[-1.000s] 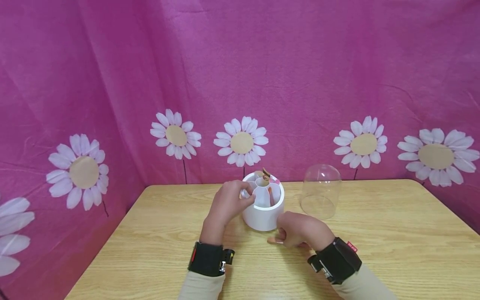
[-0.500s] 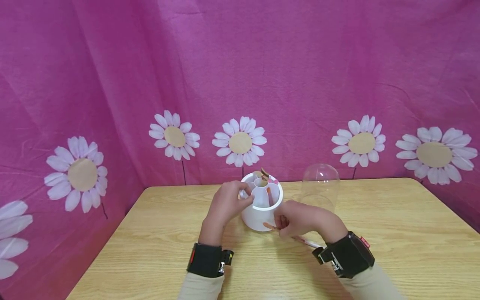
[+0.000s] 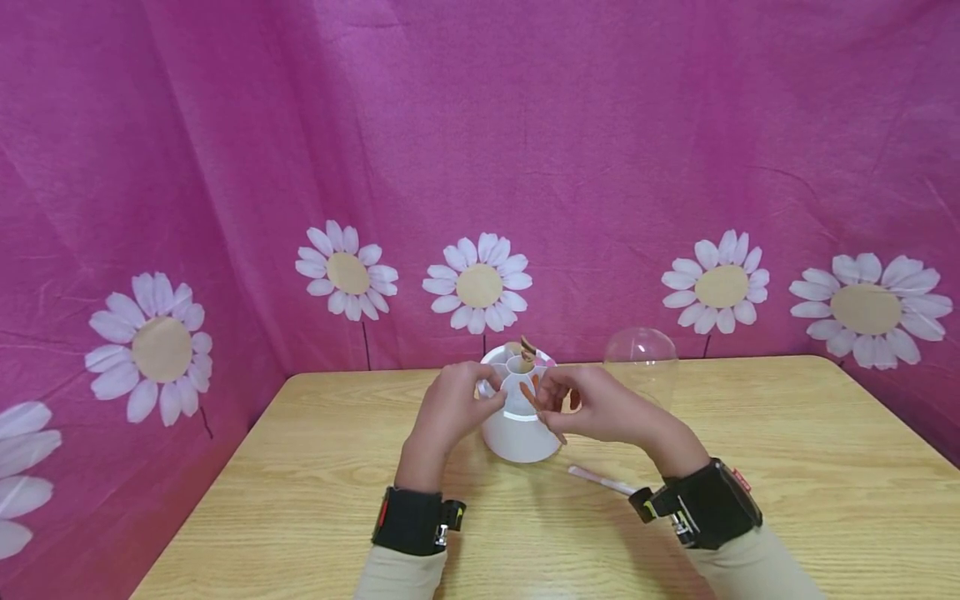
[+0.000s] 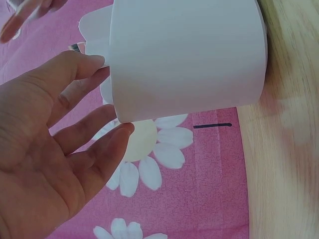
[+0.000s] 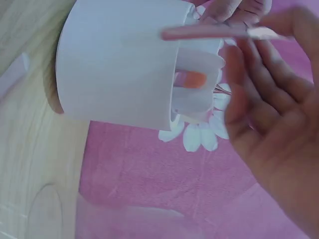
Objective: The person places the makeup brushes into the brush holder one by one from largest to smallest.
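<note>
A white round brush holder (image 3: 521, 439) with petal-shaped dividers stands upright on the table. My left hand (image 3: 457, 400) grips its left rim, with fingertips (image 4: 124, 130) at the edge in the left wrist view. In my right hand (image 3: 596, 404), at the holder's right front, a slim makeup brush (image 5: 204, 33) is pinched between thumb and fingers. It is tilted, its orange head (image 3: 528, 393) upward, and blurred in the right wrist view. Another brush with an orange tip (image 5: 192, 79) stands inside the holder. Brown bristles (image 3: 527, 346) stick up from its centre.
A slim pink-and-white stick (image 3: 600, 479) lies on the wooden table (image 3: 300, 500) in front of the holder, near my right wrist. A clear dome cover (image 3: 641, 350) stands at the right back. Behind the table hangs a pink curtain (image 3: 570, 167) with daisies.
My right hand has lifted the makeup brush off the table and carried it up to the holder's rim, turning it more upright. The left hand stays on the holder.
</note>
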{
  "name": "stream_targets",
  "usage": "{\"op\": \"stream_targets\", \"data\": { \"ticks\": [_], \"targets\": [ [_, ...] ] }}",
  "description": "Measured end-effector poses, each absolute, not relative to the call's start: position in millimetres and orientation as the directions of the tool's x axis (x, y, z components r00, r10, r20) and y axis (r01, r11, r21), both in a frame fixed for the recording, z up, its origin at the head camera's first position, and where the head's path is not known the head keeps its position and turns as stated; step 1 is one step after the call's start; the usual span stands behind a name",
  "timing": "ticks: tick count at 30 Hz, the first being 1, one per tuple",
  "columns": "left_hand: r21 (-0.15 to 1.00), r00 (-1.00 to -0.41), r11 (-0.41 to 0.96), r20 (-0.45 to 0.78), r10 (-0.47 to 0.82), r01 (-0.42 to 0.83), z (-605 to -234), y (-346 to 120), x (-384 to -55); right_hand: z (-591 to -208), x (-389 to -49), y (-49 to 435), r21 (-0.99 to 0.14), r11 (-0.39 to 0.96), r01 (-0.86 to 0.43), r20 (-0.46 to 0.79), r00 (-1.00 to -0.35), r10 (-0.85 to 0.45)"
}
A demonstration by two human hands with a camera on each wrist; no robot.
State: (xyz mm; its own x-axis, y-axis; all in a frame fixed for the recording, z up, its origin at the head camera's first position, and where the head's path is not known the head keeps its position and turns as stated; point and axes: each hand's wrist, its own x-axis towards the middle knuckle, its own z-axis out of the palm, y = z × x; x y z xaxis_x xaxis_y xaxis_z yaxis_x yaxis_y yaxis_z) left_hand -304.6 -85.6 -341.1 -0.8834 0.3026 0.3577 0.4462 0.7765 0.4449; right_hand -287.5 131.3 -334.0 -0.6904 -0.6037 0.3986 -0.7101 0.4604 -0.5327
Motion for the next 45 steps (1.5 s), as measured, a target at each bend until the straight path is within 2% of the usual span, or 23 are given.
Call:
{"op": "stream_targets", "data": {
  "ticks": [6, 9, 13, 21, 37, 45],
  "targets": [
    [0.45, -0.887, 0.777, 0.353, 0.298, 0.44, -341, -86, -305, -333, -292, 128, -0.581, 0.506, -0.638, 0.55, -0.766, -0.334],
    [0.454, -0.891, 0.778, 0.346, 0.296, 0.435, -341, -86, -305, -334, -295, 127, -0.61, 0.528, -0.591, 0.578, -0.787, -0.213],
    [0.46, -0.893, 0.775, 0.338, 0.298, 0.433, -341, -86, -305, -338, -297, 125, -0.625, 0.556, -0.548, 0.584, -0.801, -0.133],
    [0.459, -0.891, 0.772, 0.333, 0.309, 0.439, -340, -86, -305, -343, -298, 120, -0.629, 0.581, -0.516, 0.566, -0.817, -0.113],
    [0.431, -0.87, 0.767, 0.357, 0.339, 0.476, -338, -88, -302, -352, -298, 118, -0.627, 0.572, -0.529, 0.533, -0.827, -0.18],
    [0.444, -0.887, 0.777, 0.334, 0.319, 0.446, -338, -87, -302, -355, -300, 116, -0.597, 0.582, -0.552, 0.55, -0.81, -0.204]
  ]
}}
